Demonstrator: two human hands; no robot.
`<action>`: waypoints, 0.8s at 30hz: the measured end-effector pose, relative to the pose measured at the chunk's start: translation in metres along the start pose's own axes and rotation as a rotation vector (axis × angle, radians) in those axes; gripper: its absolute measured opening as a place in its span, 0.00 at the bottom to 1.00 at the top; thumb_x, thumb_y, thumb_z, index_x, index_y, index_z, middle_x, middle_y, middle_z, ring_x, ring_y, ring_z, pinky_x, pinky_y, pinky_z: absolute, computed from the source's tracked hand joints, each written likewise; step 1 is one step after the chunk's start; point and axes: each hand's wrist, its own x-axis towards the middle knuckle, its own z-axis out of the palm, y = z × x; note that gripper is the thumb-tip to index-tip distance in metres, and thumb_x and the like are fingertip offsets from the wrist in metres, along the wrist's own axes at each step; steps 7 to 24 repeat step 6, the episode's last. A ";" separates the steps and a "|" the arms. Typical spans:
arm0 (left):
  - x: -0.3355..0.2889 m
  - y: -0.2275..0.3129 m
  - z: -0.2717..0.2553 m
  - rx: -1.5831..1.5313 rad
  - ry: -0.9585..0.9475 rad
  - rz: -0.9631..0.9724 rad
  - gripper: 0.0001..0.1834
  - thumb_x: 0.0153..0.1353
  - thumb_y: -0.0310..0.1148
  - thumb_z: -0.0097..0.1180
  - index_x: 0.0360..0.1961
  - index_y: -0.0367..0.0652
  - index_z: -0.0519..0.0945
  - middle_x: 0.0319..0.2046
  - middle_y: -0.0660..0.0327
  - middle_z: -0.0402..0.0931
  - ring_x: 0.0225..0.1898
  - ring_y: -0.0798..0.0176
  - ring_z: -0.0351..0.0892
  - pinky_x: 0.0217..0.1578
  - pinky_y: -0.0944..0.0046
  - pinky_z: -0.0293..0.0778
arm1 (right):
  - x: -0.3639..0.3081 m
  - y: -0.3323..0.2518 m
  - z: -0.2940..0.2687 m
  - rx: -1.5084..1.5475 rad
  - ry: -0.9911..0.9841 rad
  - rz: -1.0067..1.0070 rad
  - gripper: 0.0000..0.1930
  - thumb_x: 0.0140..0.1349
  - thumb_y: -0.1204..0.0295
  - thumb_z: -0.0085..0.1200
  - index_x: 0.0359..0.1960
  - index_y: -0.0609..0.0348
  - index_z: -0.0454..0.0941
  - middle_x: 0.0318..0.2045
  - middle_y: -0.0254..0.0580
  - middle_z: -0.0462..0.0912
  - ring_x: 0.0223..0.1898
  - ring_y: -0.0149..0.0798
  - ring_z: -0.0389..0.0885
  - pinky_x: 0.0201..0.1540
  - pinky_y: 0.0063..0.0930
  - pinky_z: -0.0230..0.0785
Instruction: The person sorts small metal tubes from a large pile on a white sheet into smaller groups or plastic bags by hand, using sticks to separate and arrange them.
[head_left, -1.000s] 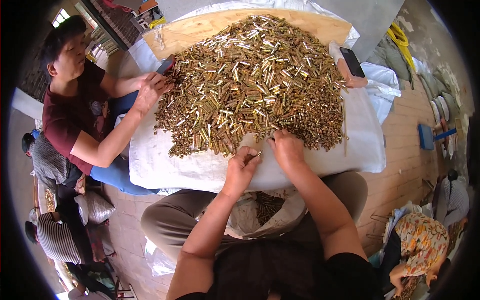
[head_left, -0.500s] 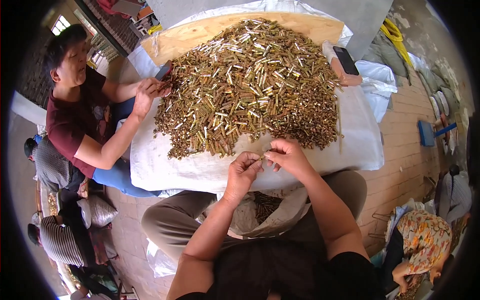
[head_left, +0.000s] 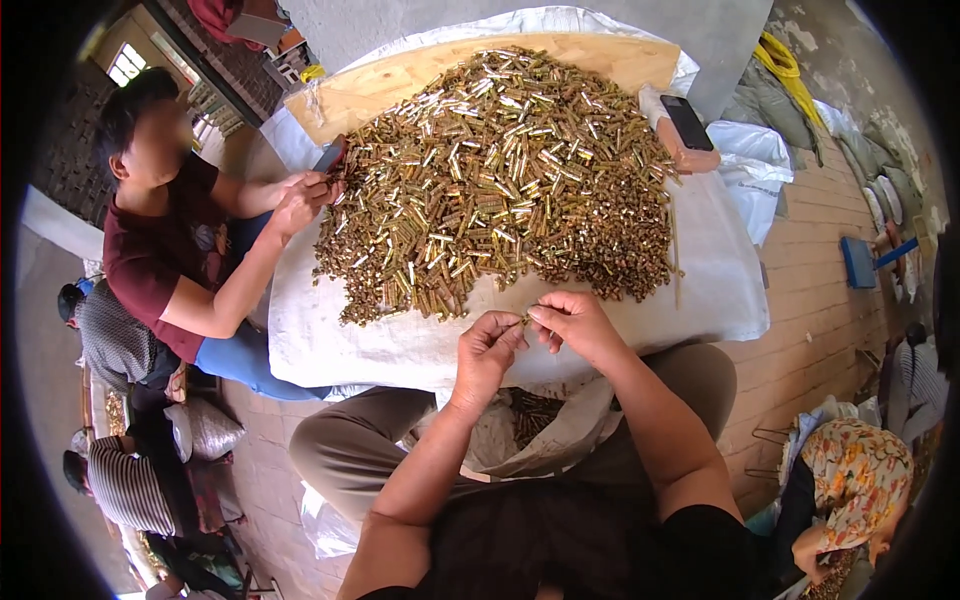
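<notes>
In front of me a big pile of gold-coloured metal sleeves (head_left: 490, 170) covers most of the white cloth. At its near right lie many small nut-like metal pieces (head_left: 610, 250). My left hand (head_left: 483, 355) and my right hand (head_left: 578, 322) meet over the cloth's near edge, fingertips pinched together. Between them sits a small gold-coloured metal piece (head_left: 524, 320), mostly covered by the fingers, so its exact shape is hard to make out. Below the hands, an open whitish sack (head_left: 565, 442) between my knees contains dark, slender metal pieces (head_left: 535, 412).
A wooden board (head_left: 390, 82) backs the pile. At right a phone (head_left: 686, 122) rests on a reddish brick (head_left: 683, 152). At left a co-worker (head_left: 165, 240) handles pieces at the pile's edge. Other people work farther off on both sides. A blue dustpan-like tool (head_left: 857, 262) is at right.
My right hand's fingers have closed in nearer to my left fingertips around the small piece. The co-worker's hands have shifted slightly at the pile's edge. The whole view has tilted a little.
</notes>
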 end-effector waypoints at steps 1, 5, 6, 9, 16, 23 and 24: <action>-0.001 0.001 0.001 -0.008 -0.004 0.008 0.05 0.60 0.24 0.51 0.38 0.38 0.74 0.21 0.65 0.73 0.15 0.80 0.58 0.15 0.78 0.53 | 0.000 0.000 0.000 0.001 -0.002 -0.003 0.09 0.61 0.71 0.51 0.33 0.67 0.76 0.25 0.35 0.77 0.22 0.24 0.74 0.18 0.18 0.68; -0.004 0.002 -0.001 -0.015 -0.016 0.021 0.05 0.61 0.25 0.50 0.38 0.38 0.74 0.21 0.65 0.73 0.15 0.80 0.57 0.15 0.78 0.53 | -0.002 0.001 0.002 -0.023 0.010 -0.007 0.09 0.61 0.70 0.52 0.33 0.65 0.76 0.23 0.34 0.77 0.20 0.23 0.73 0.18 0.18 0.68; -0.005 0.003 0.000 0.002 -0.011 0.008 0.05 0.61 0.25 0.50 0.38 0.37 0.74 0.21 0.64 0.73 0.15 0.80 0.57 0.15 0.78 0.53 | -0.001 0.002 0.002 -0.041 0.014 0.000 0.09 0.60 0.70 0.52 0.33 0.64 0.77 0.22 0.34 0.77 0.19 0.23 0.73 0.18 0.17 0.68; -0.005 0.003 0.000 0.002 -0.011 0.008 0.05 0.61 0.25 0.50 0.38 0.37 0.74 0.21 0.64 0.73 0.15 0.80 0.57 0.15 0.78 0.53 | -0.001 0.002 0.002 -0.041 0.014 0.000 0.09 0.60 0.70 0.52 0.33 0.64 0.77 0.22 0.34 0.77 0.19 0.23 0.73 0.18 0.17 0.68; -0.005 0.003 0.000 0.002 -0.011 0.008 0.05 0.61 0.25 0.50 0.38 0.37 0.74 0.21 0.64 0.73 0.15 0.80 0.57 0.15 0.78 0.53 | -0.001 0.002 0.002 -0.041 0.014 0.000 0.09 0.60 0.70 0.52 0.33 0.64 0.77 0.22 0.34 0.77 0.19 0.23 0.73 0.18 0.17 0.68; -0.005 0.003 0.000 0.002 -0.011 0.008 0.05 0.61 0.25 0.50 0.38 0.37 0.74 0.21 0.64 0.73 0.15 0.80 0.57 0.15 0.78 0.53 | -0.001 0.002 0.002 -0.041 0.014 0.000 0.09 0.60 0.70 0.52 0.33 0.64 0.77 0.22 0.34 0.77 0.19 0.23 0.73 0.18 0.17 0.68; -0.005 0.003 0.000 0.002 -0.011 0.008 0.05 0.61 0.25 0.50 0.38 0.37 0.74 0.21 0.64 0.73 0.15 0.80 0.57 0.15 0.78 0.53 | -0.001 0.002 0.002 -0.041 0.014 0.000 0.09 0.60 0.70 0.52 0.33 0.64 0.77 0.22 0.34 0.77 0.19 0.23 0.73 0.18 0.17 0.68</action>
